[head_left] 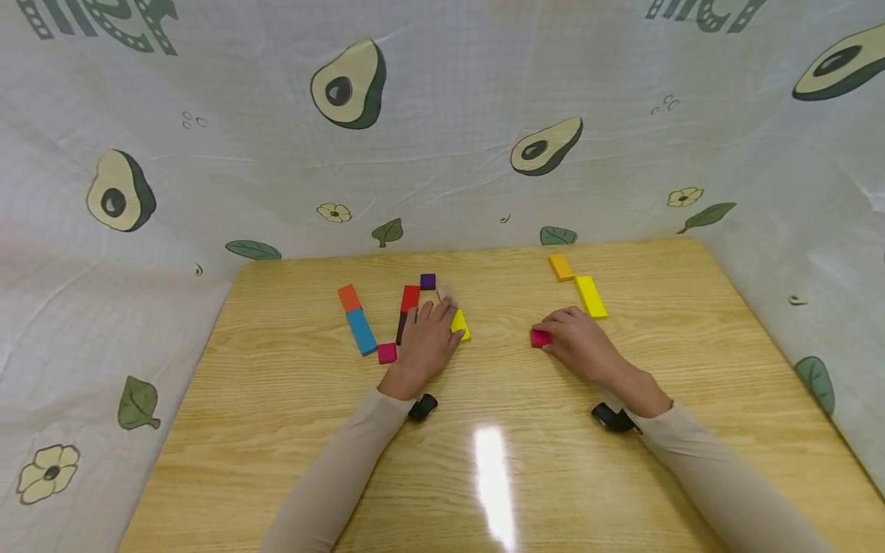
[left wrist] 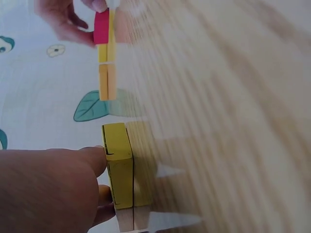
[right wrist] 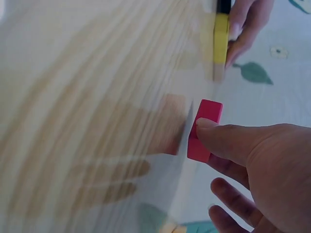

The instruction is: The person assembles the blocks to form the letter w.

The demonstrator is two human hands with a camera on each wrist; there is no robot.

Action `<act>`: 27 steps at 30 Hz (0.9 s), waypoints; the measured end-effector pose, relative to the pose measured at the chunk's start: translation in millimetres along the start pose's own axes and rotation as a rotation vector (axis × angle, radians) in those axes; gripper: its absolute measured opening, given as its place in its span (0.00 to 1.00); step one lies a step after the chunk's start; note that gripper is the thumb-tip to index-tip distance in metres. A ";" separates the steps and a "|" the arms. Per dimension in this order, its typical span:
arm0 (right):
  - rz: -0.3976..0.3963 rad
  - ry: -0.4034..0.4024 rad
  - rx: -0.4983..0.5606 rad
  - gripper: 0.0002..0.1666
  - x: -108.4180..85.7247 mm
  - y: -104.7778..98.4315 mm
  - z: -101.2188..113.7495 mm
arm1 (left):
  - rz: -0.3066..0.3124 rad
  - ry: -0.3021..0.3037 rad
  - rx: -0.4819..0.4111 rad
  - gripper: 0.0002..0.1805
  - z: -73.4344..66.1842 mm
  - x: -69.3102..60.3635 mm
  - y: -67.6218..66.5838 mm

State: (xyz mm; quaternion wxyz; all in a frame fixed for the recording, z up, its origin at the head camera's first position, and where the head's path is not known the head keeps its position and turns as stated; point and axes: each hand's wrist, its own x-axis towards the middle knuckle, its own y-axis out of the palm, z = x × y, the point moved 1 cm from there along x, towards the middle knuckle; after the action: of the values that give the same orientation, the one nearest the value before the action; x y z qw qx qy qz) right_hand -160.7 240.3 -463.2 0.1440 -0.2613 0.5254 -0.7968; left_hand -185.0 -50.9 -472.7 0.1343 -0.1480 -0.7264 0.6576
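My right hand [head_left: 581, 342] pinches a pink block [right wrist: 204, 131] between thumb and fingers. The right wrist view has that block a little above the tabletop, its reflection apart from it. My left hand [head_left: 429, 338] rests with fairly straight fingers over a yellow block [left wrist: 120, 165] and a pale wooden block [head_left: 445, 293], its thumb touching the yellow one. Partly covered by that hand, a black block [head_left: 402, 329] adjoins a red block [head_left: 410, 297]. A purple block [head_left: 428, 281] lies just beyond. Left of the hand are an orange block [head_left: 349, 296], a blue block [head_left: 362, 332] and another pink block [head_left: 387, 353].
Beyond my right hand, a longer yellow block [head_left: 591, 296] lies corner to corner with a yellow-orange block [head_left: 561, 267]. The wooden table [head_left: 276, 461] ends at a pale printed cloth [head_left: 442, 192] at the back and sides. Light glares on the table's front middle.
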 end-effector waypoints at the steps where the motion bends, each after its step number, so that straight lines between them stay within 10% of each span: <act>1: 0.011 -0.006 0.006 0.18 3.4 1.9 4.9 | -0.002 -0.001 0.004 0.32 -0.1 -0.1 0.0; 27: 0.102 -0.109 0.051 0.18 53.6 34.1 64.0 | -0.003 -0.019 0.037 0.32 -3.8 -1.2 -1.9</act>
State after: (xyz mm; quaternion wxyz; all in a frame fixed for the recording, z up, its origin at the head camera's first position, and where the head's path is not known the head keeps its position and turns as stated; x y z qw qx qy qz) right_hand -170.0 150.7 -460.3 0.2195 -0.2736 0.5088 -0.7862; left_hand -182.5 -48.0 -470.4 0.1314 -0.1381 -0.7155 0.6721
